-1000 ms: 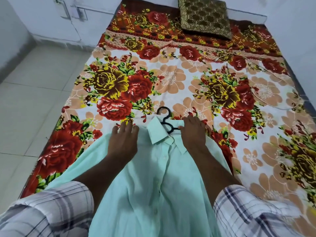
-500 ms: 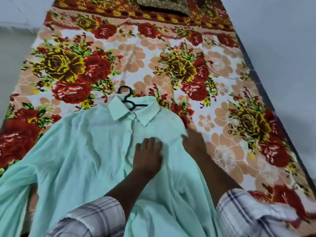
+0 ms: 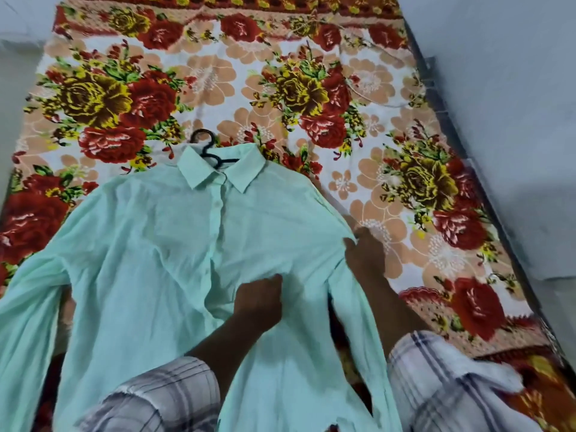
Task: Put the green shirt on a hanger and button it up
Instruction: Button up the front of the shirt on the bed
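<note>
Fistful of green shirt (image 3: 140, 244) front in left hand (image 3: 258, 302), side edge pinched in right hand (image 3: 365, 255); hanger (image 3: 202, 131) inside collar (image 3: 249, 169).

The pale green button-front cloth shirt (image 3: 149, 244) lay front-up on the flower-printed bed sheet (image 3: 311, 88), collar at the far end. The black plastic hanger (image 3: 207, 149) sat inside the collar, its hook poking out beyond it onto the sheet. The left hand (image 3: 258, 304) gripped the shirt front just right of the button strip. The right hand (image 3: 364, 254) held the shirt's right side edge, slightly farther away.
</note>
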